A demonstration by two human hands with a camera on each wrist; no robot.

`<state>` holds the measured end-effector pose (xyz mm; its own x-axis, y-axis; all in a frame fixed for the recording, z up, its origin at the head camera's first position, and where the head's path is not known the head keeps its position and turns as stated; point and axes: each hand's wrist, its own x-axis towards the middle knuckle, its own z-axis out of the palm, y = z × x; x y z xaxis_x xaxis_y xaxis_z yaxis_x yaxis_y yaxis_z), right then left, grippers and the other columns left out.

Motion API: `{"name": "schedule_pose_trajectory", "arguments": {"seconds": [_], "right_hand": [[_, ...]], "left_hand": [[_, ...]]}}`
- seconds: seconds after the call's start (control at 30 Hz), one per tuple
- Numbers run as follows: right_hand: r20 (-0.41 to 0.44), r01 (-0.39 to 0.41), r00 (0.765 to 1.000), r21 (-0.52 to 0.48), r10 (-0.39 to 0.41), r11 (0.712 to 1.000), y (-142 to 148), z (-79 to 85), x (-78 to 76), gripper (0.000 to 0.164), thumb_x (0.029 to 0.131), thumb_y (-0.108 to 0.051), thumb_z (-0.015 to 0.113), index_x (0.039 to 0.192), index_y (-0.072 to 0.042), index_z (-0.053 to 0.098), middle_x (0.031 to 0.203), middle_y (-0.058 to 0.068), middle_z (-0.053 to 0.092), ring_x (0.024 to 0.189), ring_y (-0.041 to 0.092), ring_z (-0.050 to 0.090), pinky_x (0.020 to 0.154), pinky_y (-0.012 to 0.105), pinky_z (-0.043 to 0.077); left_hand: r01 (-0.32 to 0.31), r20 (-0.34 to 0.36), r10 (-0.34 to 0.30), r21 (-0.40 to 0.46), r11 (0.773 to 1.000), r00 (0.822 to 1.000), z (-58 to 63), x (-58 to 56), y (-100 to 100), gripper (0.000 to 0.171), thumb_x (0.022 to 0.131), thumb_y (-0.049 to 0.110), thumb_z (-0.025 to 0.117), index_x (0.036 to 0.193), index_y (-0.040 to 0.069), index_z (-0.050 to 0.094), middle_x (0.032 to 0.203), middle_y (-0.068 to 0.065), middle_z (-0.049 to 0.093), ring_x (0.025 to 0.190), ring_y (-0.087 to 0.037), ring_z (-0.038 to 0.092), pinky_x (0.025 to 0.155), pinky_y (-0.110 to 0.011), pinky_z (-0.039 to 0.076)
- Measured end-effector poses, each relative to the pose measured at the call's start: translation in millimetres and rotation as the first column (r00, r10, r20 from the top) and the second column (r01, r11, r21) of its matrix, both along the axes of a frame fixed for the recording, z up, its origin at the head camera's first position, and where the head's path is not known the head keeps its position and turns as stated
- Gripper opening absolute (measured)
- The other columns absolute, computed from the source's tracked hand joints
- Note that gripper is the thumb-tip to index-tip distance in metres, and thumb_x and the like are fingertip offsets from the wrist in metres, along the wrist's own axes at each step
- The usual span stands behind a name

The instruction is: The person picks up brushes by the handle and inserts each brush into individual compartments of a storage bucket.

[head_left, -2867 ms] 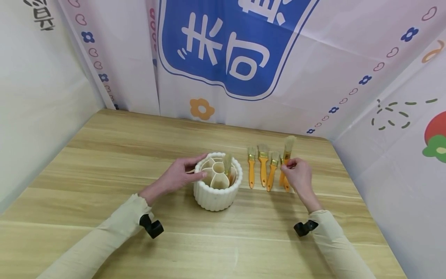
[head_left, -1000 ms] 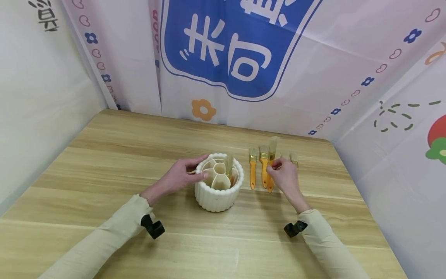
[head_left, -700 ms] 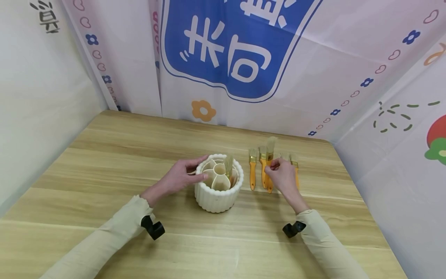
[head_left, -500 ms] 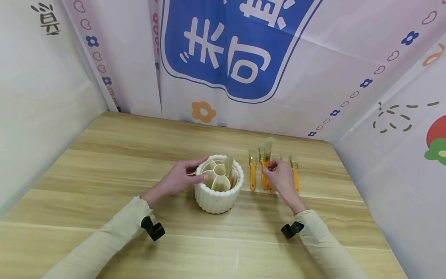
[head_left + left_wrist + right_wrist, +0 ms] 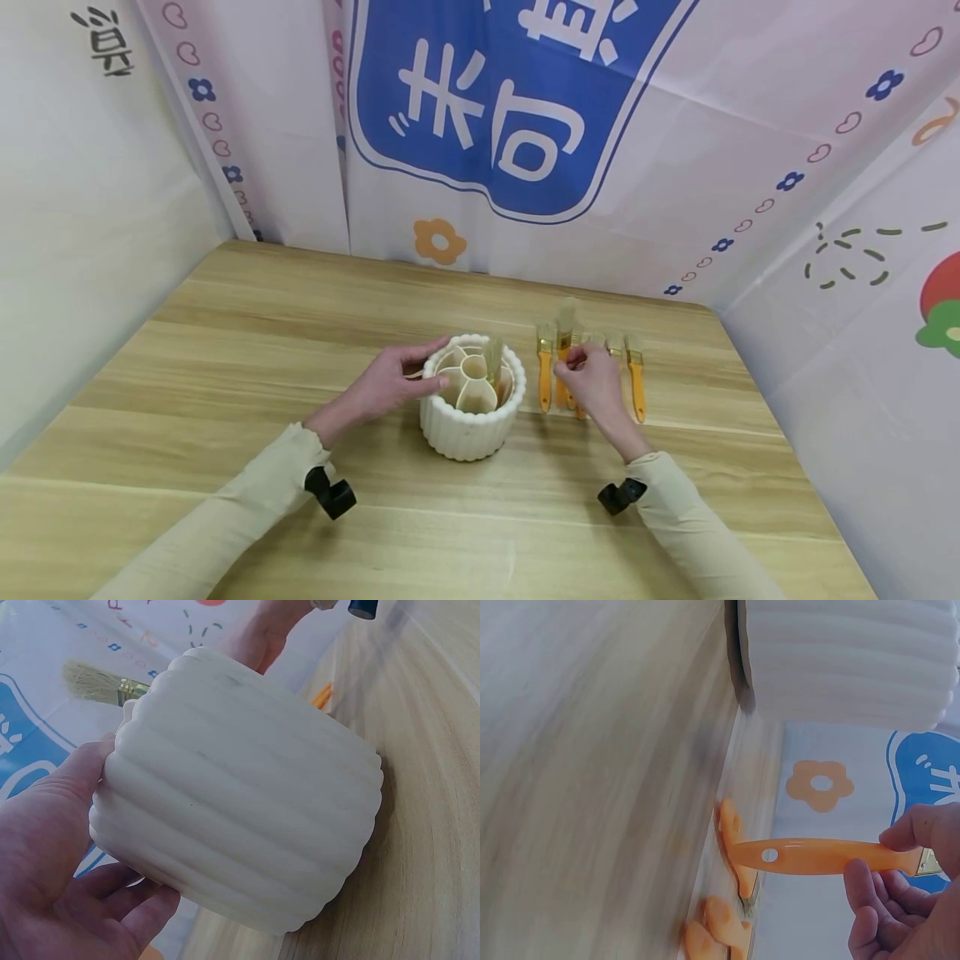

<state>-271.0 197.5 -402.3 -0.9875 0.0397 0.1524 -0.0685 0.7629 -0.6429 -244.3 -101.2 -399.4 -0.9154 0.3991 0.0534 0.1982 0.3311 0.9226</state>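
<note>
Left hand (image 5: 386, 382) grips white ribbed container (image 5: 465, 435) at picture centre, thumb at rim, fingers along outer wall. Right hand (image 5: 594, 383), right of centre, pinches orange-handled brush (image 5: 817, 856), bristles up, handle apparently clear of counter (image 5: 300, 333). Further out: one brush (image 5: 492, 360) stands in container's right-side compartment; other brushes (image 5: 545, 379) lie in row, right of centre, partly hidden by right hand. Step in hand, by judgement: carrying brush to container. Next move seems to call for lowering handle into unfilled compartment, left hand steadying.
</note>
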Motion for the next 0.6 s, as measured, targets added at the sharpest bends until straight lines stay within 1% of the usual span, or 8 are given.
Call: {"name": "schedule_pose_trajectory", "arguments": {"seconds": [0.17,0.37,0.6], "right_hand": [[-0.006,-0.011,1.000,0.005,0.011,1.000,-4,-0.1,0.7,0.014,0.081,-0.016,0.063,0.086,-0.004,0.064,0.081,0.012,0.067,0.064,0.017,0.058,0.053,0.021,0.046],[0.017,-0.020,1.000,0.021,0.019,1.000,-12,1.0,3.4,0.016,0.082,-0.020,0.062,0.088,-0.006,0.063,0.083,0.010,0.067,0.066,0.017,0.058,0.054,0.022,0.046],[0.032,-0.035,0.999,0.004,0.034,0.999,-20,1.4,5.4,0.014,0.081,-0.018,0.064,0.088,-0.006,0.062,0.084,0.010,0.065,0.068,0.018,0.058,0.056,0.022,0.045]], "left_hand": [[-0.004,0.002,0.004,-0.001,1.000,1.000,0.5,0.4,0,0.066,0.085,0.029,0.069,0.142,0.015,0.040,0.149,-0.011,0.036,0.130,-0.028,0.045,0.105,-0.042,0.043],[0.001,-0.006,-0.001,0.000,1.000,1.000,-0.2,0.5,0,0.066,0.085,0.028,0.069,0.142,0.014,0.040,0.149,-0.011,0.036,0.130,-0.028,0.045,0.106,-0.041,0.043],[-0.001,-0.006,0.001,0.005,1.000,1.000,-0.5,0.7,-1,0.066,0.085,0.028,0.069,0.142,0.014,0.040,0.149,-0.011,0.035,0.131,-0.029,0.044,0.106,-0.042,0.042]]}}
